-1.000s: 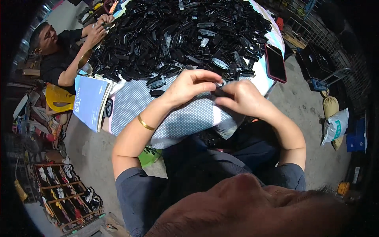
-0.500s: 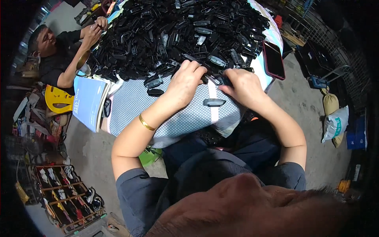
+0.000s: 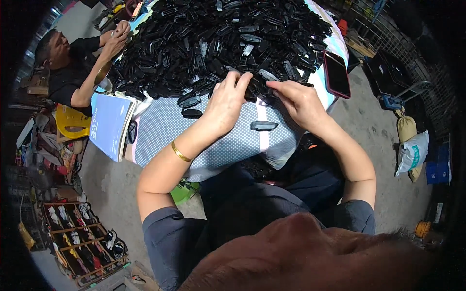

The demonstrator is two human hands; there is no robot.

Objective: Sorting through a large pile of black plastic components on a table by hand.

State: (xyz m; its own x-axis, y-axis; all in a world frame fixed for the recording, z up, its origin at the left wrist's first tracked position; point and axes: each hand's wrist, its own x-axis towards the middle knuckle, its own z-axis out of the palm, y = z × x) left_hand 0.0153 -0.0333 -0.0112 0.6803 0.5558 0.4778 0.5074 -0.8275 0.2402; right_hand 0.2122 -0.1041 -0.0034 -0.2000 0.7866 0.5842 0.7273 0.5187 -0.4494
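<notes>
Many black parts (image 3: 213,43) heap beyond your left hand (image 3: 227,99) and right hand (image 3: 302,103); fingers bent, can't tell grasp. Loose part (image 3: 263,125) between, nearer you. Probably light, stiff: pinch long sides.

Cannot clearly separate any held part from the dark pile of black parts (image 3: 194,53) around the left hand (image 3: 224,104) and right hand (image 3: 302,104). Cannot see the pile's far side, cut off by the upper edge. Cannot identify anything in the co-worker's hands (image 3: 114,44), too small. Cannot see all of the green object (image 3: 183,195), partly behind the left arm (image 3: 162,167).
</notes>
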